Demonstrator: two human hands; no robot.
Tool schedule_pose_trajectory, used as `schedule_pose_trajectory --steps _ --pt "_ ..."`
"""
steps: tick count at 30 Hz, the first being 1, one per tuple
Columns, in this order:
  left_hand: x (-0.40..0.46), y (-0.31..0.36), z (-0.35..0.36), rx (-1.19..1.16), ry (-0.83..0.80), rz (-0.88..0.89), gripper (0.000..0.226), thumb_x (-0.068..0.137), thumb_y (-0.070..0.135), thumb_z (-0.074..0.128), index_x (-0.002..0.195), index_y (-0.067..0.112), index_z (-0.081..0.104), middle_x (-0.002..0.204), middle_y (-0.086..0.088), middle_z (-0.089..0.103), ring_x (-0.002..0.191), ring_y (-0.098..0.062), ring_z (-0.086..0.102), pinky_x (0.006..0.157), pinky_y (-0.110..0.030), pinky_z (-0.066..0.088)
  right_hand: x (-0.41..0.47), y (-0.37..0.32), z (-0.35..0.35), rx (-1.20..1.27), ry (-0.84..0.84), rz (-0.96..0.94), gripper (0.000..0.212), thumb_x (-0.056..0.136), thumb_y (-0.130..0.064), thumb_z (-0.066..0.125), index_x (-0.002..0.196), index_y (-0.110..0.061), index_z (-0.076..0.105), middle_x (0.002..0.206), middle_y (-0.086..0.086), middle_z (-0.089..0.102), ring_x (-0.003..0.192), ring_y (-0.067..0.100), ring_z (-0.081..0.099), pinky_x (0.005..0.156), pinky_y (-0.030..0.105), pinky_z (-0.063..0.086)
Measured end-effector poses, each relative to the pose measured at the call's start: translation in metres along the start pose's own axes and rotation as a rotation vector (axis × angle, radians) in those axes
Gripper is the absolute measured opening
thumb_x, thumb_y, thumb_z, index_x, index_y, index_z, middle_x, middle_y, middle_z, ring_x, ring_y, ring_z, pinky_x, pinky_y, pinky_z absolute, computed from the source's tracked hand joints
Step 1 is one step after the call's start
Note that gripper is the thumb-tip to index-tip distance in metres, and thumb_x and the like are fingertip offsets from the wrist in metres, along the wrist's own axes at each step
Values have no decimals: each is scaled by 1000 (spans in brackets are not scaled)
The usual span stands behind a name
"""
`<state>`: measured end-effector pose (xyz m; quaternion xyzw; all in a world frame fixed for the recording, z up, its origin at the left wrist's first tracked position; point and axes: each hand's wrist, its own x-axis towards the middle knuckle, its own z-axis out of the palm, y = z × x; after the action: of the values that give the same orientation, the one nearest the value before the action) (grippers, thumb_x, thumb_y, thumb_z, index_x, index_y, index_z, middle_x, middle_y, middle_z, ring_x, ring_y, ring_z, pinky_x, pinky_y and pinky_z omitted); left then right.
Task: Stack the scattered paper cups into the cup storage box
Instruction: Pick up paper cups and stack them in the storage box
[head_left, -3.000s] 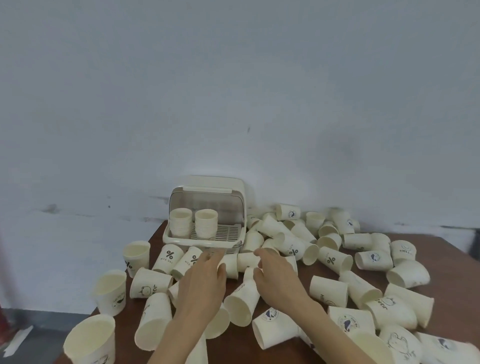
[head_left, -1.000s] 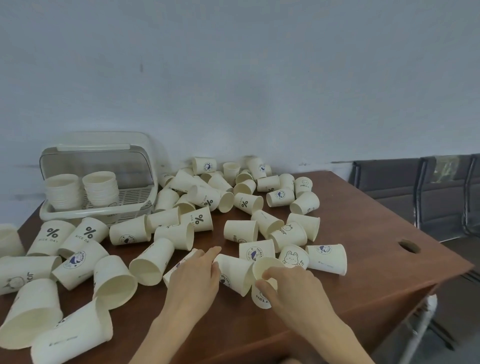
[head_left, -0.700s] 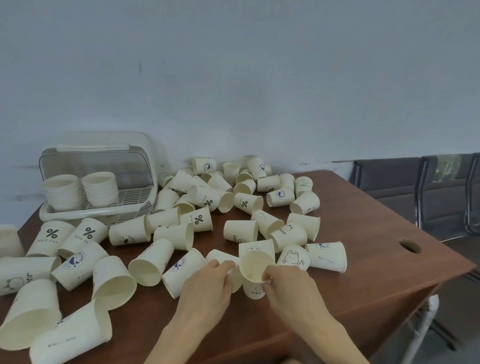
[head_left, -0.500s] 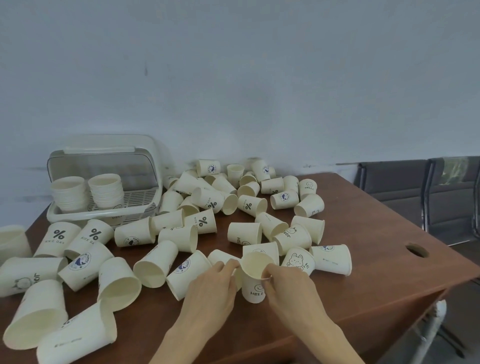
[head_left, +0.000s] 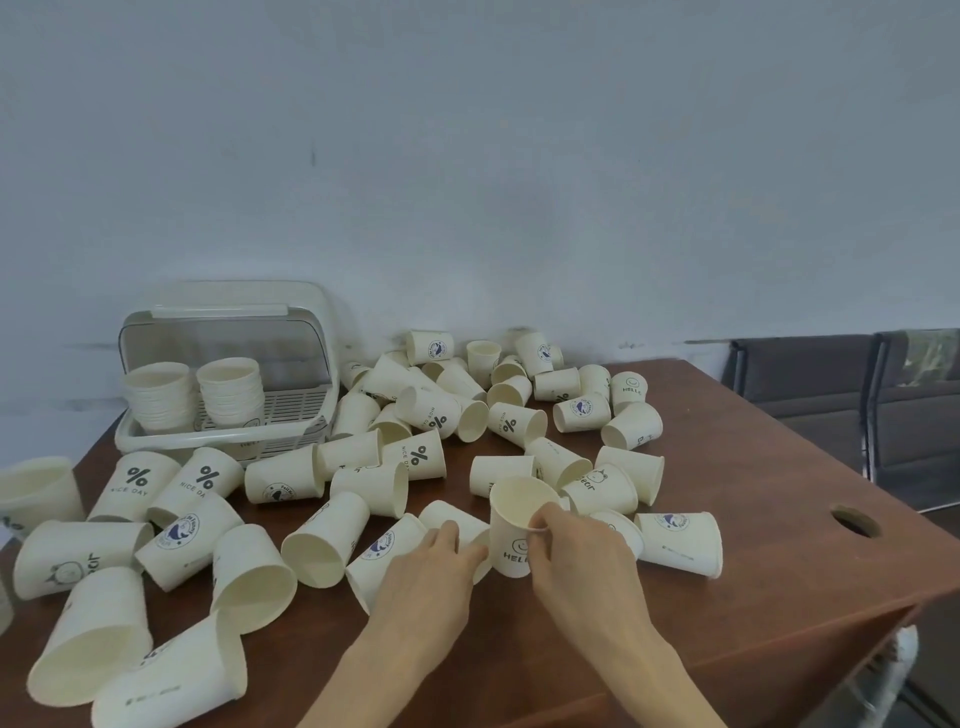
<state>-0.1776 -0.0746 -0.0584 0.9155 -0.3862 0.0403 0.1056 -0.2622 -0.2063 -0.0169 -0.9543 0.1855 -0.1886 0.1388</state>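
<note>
An upright paper cup marked "HELLO" (head_left: 511, 525) stands near the front of a brown bench (head_left: 769, 587), pinched at its rim by the right hand (head_left: 576, 558). The left hand (head_left: 434, 569) lies with fingers curled over a cup on its side (head_left: 454, 522) just beside it. Dozens of scattered cups (head_left: 415, 457) litter the surface. At the far left corner, the open cup storage box (head_left: 228, 374) holds two stacks (head_left: 195, 389).
</note>
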Motion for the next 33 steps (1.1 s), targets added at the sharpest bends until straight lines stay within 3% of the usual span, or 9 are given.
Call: schedule_pose_trajectory --steps 3,10,15,19,24,28,29,31,33 --pt "7 0 0 76 -39 -11 45 92 6 41 133 25 42 113 -3 41 107 -22 43 67 -32 37 8 -4 -6 0 40 -5 18 97 -29 38 99 -22 54 93 -5 62 87 16 54 67 29 37" --pt "21 1 -8 217 21 58 30 93 7 40 120 13 52 119 -7 52 115 -25 40 89 -33 34 19 -11 -11 -9 75 9 18 97 -30 39 100 -22 54 92 -4 62 87 19 55 68 31 41" --pt "28 -3 -20 165 131 -42 24 91 8 44 111 15 56 110 -2 58 111 -21 45 82 -29 37 22 -12 -13 -30 79 20 19 97 -30 38 101 -21 54 90 -3 60 85 19 55 68 31 42" --pt "34 -13 -20 57 189 -77 10 74 9 67 80 15 64 79 0 63 89 -21 60 65 -29 46 22 -14 -12 -34 65 25 18 96 -30 40 100 -20 54 90 -2 60 86 20 56 70 33 44" --pt "35 -19 -26 101 261 -116 20 96 19 42 110 18 55 112 1 58 114 -17 45 83 -26 39 27 -19 -13 -62 110 25 15 98 -27 38 93 -18 49 82 -2 50 78 20 51 66 32 41" --pt "34 -23 -36 46 317 -205 13 94 19 49 102 19 60 98 4 63 100 -15 51 68 -23 34 33 -26 -11 -71 142 27 13 97 -24 40 88 -18 47 75 -3 41 73 20 43 63 32 36" --pt "33 -26 -38 20 361 -217 6 88 17 59 93 18 63 86 5 63 90 -15 54 62 -24 34 35 -27 -9 -68 148 21 14 97 -24 40 89 -17 49 75 -3 43 73 20 43 63 32 38" --pt "33 -32 -40 -34 486 -212 12 76 12 74 75 17 63 66 5 59 71 -16 54 50 -24 34 38 -32 -6 -76 163 2 14 96 -24 41 90 -17 51 78 -1 52 74 19 42 63 34 41" --pt "29 -38 -43 -69 561 -216 11 78 13 73 75 17 62 64 6 58 68 -16 53 46 -25 35 40 -38 -3 -87 169 -16 15 96 -25 41 91 -17 52 82 -1 59 74 18 39 62 32 37"
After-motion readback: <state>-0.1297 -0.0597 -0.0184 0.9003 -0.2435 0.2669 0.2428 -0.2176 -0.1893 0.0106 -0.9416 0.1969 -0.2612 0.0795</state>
